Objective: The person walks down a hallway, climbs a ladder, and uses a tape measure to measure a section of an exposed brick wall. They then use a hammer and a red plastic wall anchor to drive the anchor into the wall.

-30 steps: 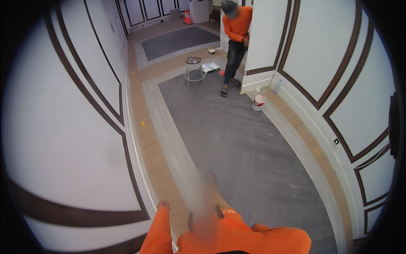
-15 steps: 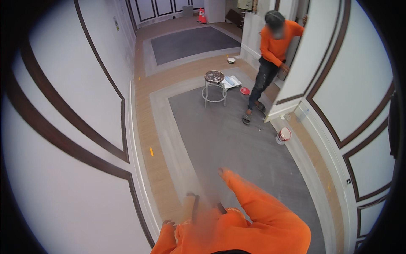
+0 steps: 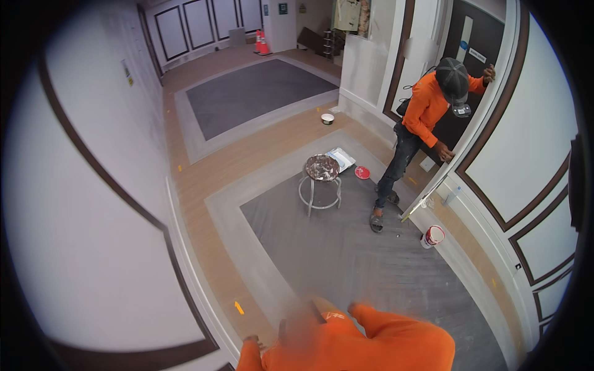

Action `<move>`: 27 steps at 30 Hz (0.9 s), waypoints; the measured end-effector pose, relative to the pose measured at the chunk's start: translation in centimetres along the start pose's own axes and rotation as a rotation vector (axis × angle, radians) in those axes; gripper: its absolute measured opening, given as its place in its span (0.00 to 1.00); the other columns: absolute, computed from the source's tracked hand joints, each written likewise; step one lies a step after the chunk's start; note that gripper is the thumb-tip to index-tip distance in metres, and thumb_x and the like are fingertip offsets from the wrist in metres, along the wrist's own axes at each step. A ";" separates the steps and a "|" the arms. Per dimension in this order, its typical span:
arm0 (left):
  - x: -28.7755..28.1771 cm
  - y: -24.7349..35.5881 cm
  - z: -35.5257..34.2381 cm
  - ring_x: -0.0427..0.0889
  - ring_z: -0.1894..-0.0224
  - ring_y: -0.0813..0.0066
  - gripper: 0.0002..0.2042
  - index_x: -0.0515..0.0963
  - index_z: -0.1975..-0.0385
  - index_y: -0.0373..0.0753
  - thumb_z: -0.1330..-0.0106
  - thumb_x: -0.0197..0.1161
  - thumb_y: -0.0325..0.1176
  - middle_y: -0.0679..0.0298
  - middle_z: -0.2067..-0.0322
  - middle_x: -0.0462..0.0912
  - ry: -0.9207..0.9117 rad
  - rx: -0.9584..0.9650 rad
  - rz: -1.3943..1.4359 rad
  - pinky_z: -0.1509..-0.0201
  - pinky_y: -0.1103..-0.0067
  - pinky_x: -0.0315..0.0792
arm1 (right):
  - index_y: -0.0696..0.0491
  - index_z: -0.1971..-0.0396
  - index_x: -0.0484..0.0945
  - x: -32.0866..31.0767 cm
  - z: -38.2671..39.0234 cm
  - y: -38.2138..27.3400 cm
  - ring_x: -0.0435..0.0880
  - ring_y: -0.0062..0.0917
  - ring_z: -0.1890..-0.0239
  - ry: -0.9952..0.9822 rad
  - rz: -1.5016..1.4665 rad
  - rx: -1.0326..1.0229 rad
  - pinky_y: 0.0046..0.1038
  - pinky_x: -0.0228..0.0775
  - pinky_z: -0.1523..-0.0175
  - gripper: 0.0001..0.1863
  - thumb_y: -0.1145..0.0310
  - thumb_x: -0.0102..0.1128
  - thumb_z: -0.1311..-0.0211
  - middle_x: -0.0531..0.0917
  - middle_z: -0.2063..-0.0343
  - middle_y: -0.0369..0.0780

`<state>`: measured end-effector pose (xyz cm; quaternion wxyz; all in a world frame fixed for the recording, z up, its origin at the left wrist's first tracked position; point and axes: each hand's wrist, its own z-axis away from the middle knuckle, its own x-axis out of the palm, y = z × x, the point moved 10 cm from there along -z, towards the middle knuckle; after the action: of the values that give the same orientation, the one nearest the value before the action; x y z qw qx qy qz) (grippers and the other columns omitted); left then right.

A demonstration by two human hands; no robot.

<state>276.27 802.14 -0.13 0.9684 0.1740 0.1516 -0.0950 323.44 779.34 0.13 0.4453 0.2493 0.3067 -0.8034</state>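
Note:
My left hand [image 3: 250,340] hangs low at my side, above the wood-look floor beside the left wall; its fingers are too small to read. My right hand [image 3: 352,307] is in front of my orange-sleeved body, over the grey floor, blurred and mostly hidden. I cannot see anything clearly held in either. Ahead stands a co-worker [image 3: 427,105] in orange and dark trousers, with both hands on the edge of a tall white panel [image 3: 482,148] beside a dark door [image 3: 464,31]. A white bucket [image 3: 432,237] stands on the floor near the panel's foot.
A paint-marked stool [image 3: 322,168] stands ahead, with a white tray [image 3: 340,159] and red lid [image 3: 362,172] behind it. A small tub [image 3: 327,119] sits farther on. Orange cones [image 3: 263,43] stand at the far end. Panelled walls [image 3: 93,216] line both sides.
I have moved closer to the stool and co-worker, who has shifted both hands onto the panel edge, which has swung, showing the dark door. My right arm has drawn back downward from its forward reach.

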 end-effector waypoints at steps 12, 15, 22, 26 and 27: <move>18.9 52.5 -14.2 0.70 0.46 0.36 0.21 0.66 0.42 0.40 0.32 0.54 0.41 0.50 0.44 0.68 -0.340 0.141 -0.182 0.50 0.34 0.68 | 0.49 0.44 0.73 -23.8 -24.3 1.7 0.70 0.38 0.38 -0.256 -0.106 0.254 0.41 0.62 0.34 0.20 0.64 0.49 0.34 0.71 0.39 0.43; 19.0 57.5 -15.1 0.72 0.47 0.31 0.27 0.60 0.33 0.44 0.30 0.50 0.43 0.45 0.37 0.65 -0.621 0.242 -0.389 0.48 0.42 0.71 | 0.49 0.41 0.71 -40.2 -40.8 -1.6 0.69 0.38 0.36 -0.045 0.038 0.079 0.41 0.61 0.33 0.21 0.63 0.46 0.32 0.69 0.37 0.43; 24.7 73.2 -16.5 0.71 0.45 0.34 0.25 0.62 0.36 0.43 0.31 0.51 0.43 0.46 0.39 0.66 -0.324 0.147 -0.316 0.49 0.39 0.70 | 0.44 0.54 0.79 -86.4 -78.6 -0.6 0.84 0.38 0.63 0.686 -0.714 0.037 0.39 0.76 0.55 0.16 0.59 0.59 0.41 0.84 0.63 0.46; 25.6 83.0 -20.8 0.70 0.44 0.35 0.24 0.64 0.37 0.42 0.31 0.52 0.42 0.47 0.40 0.66 -0.253 0.119 -0.271 0.50 0.38 0.70 | 0.48 0.55 0.80 -102.4 -88.8 -11.0 0.83 0.39 0.60 0.739 -0.827 -0.192 0.37 0.75 0.53 0.15 0.60 0.58 0.40 0.84 0.63 0.47; 26.7 87.1 -21.8 0.69 0.44 0.36 0.23 0.64 0.38 0.42 0.31 0.53 0.42 0.47 0.40 0.66 -0.256 0.126 -0.289 0.51 0.37 0.70 | 0.49 0.55 0.80 -104.9 -91.1 -10.7 0.83 0.40 0.59 0.813 -0.808 -0.230 0.38 0.75 0.53 0.15 0.61 0.57 0.40 0.84 0.63 0.48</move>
<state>316.20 886.83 -1.52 0.9433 0.1971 0.0445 -0.2634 375.99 907.94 11.09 -0.0257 0.3510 0.6088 -0.7110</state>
